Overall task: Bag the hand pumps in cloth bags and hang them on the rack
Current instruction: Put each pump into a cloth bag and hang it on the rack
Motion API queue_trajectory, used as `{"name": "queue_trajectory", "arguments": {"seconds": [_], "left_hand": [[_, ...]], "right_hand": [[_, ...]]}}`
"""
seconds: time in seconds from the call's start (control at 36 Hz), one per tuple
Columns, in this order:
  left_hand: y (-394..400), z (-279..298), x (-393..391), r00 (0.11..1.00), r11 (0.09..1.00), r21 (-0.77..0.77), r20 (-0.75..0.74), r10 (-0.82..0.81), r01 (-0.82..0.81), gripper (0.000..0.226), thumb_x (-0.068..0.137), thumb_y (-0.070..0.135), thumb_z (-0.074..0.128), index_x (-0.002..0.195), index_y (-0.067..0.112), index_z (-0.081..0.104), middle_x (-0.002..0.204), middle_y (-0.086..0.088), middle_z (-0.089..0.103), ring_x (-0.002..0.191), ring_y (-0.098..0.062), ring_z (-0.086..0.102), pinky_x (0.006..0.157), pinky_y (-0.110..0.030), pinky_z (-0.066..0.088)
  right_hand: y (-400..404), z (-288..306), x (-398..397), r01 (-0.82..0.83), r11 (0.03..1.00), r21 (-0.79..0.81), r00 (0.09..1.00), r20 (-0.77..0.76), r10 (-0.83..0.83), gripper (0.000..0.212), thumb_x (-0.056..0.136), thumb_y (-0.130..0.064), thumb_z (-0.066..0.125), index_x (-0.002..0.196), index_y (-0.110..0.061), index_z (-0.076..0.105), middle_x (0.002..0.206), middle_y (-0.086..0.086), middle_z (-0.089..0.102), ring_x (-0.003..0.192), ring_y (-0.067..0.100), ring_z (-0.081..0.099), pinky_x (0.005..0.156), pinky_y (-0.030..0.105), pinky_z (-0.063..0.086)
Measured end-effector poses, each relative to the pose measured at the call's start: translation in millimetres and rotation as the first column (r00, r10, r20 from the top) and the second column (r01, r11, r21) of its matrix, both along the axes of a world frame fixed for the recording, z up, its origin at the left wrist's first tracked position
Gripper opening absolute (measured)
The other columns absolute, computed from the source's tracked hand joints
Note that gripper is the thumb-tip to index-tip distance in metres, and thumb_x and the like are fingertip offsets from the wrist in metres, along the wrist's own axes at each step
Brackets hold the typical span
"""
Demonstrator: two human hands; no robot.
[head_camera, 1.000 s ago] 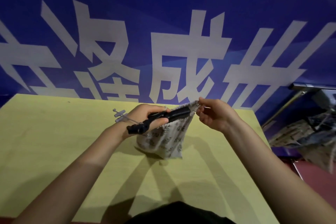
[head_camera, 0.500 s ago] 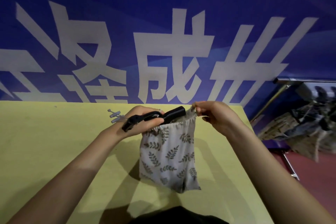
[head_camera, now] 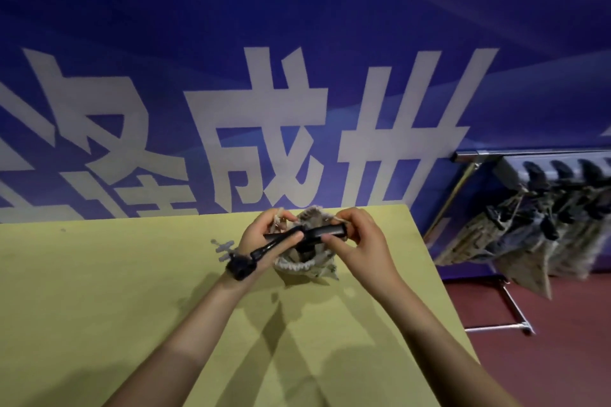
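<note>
Both hands point(head_camera: 264, 241) grip pump point(head_camera: 297, 236) beneath banner point(head_camera: 297, 43) reading "成".

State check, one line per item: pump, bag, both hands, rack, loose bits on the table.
black hand pump: outside the bag, lying across its mouth, held by both hands
leaf-print cloth bag: mouth open, bunched on the yellow table
left hand: shut on the pump
right hand: shut on the pump's right end
metal rack: filled bags hanging
small white plastic pieces: loose on the table
</note>
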State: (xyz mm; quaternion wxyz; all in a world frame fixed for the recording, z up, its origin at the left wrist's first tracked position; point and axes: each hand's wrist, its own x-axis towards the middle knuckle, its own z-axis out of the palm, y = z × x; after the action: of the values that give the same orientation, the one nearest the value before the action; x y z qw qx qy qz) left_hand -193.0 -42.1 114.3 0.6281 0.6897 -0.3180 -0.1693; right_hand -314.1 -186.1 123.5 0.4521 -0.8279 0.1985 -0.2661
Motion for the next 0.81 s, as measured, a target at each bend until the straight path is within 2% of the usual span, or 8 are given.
{"name": "queue_trajectory", "arguments": {"seconds": [0.08,0.17,0.36,0.44,0.53,0.58,0.72,0.81], "left_hand": [[-17,2,-4,0.995,0.994,0.028,0.015,0.101,-0.102,0.012,0.077,0.022,0.072,0.083,0.029,0.064,0.092,-0.001,0.059,0.086,-0.007,0.057,0.075,-0.017,0.050],[-28,6,-6,0.983,0.978,0.136,-0.072,0.170,-0.160,0.033,0.089,-0.001,0.055,0.083,0.030,0.065,0.096,0.007,0.065,0.095,-0.006,0.059,0.078,-0.018,0.045],[-48,9,-4,0.968,0.927,0.336,-0.127,0.218,-0.165,0.029,0.102,0.021,0.039,0.112,0.035,0.062,0.106,0.009,0.061,0.108,-0.012,0.052,0.089,-0.027,0.038],[-39,11,-12,0.976,0.934,0.292,-0.013,0.218,-0.205,0.035,0.098,0.010,0.045,0.103,0.036,0.067,0.103,0.006,0.067,0.098,-0.009,0.060,0.086,-0.019,0.045],[-33,11,-20,0.965,0.927,0.284,-0.016,0.260,-0.245,0.030,0.097,0.012,0.050,0.082,0.026,0.071,0.061,0.002,0.063,0.064,-0.015,0.060,0.067,-0.027,0.047],[-28,10,-24,0.977,0.939,0.276,0.000,0.214,-0.206,0.028,0.098,0.013,0.050,0.088,0.027,0.071,0.051,0.004,0.055,0.053,-0.017,0.057,0.062,-0.029,0.048],[-16,17,-40,0.990,0.977,0.168,0.076,0.116,-0.128,0.035,0.098,0.005,0.048,0.118,0.032,0.059,0.082,-0.005,0.049,0.059,-0.015,0.062,0.066,-0.022,0.053],[-9,22,-37,0.933,0.960,0.238,0.355,0.054,-0.146,0.033,0.095,0.017,0.045,0.123,0.028,0.058,0.089,0.009,0.052,0.079,-0.004,0.058,0.070,-0.011,0.044]], "right_hand": [[-16,-2,-4,0.021,1.000,-0.007,1.000,0.014,-0.021,0.031,0.078,-0.016,0.077,0.079,-0.032,0.051,0.079,-0.010,0.049,0.074,0.005,0.049,0.064,0.012,0.036],[-30,-4,-9,0.078,0.994,0.071,0.994,0.065,-0.082,0.029,0.077,-0.013,0.078,0.076,-0.028,0.053,0.076,-0.009,0.050,0.074,0.006,0.050,0.066,0.011,0.037],[-51,-5,-23,0.023,0.982,0.190,0.995,0.087,-0.041,0.015,0.080,-0.014,0.075,0.081,-0.022,0.063,0.079,-0.003,0.057,0.075,0.009,0.053,0.069,0.017,0.043],[-55,-9,-28,-0.001,0.957,0.289,0.994,0.105,-0.031,0.010,0.082,-0.014,0.074,0.080,-0.019,0.065,0.072,-0.005,0.052,0.072,0.010,0.053,0.070,0.024,0.046],[-53,-11,-32,0.005,0.934,0.358,0.992,0.113,-0.048,0.007,0.083,-0.015,0.073,0.081,-0.017,0.066,0.076,0.013,0.053,0.073,0.014,0.055,0.071,0.030,0.047],[-52,-12,-34,0.035,0.914,0.404,0.989,0.114,-0.089,0.006,0.084,-0.015,0.072,0.082,-0.014,0.067,0.079,0.023,0.052,0.071,0.014,0.053,0.070,0.029,0.046],[-45,-11,-35,0.019,0.892,0.452,0.991,0.108,-0.076,0.006,0.083,-0.013,0.073,0.083,-0.012,0.067,0.081,0.029,0.049,0.073,0.017,0.054,0.071,0.030,0.046],[-38,-7,-31,0.016,0.899,0.438,0.991,0.115,-0.073,0.007,0.083,-0.012,0.073,0.081,-0.013,0.066,0.082,0.029,0.051,0.077,0.022,0.057,0.075,0.034,0.049]]}}
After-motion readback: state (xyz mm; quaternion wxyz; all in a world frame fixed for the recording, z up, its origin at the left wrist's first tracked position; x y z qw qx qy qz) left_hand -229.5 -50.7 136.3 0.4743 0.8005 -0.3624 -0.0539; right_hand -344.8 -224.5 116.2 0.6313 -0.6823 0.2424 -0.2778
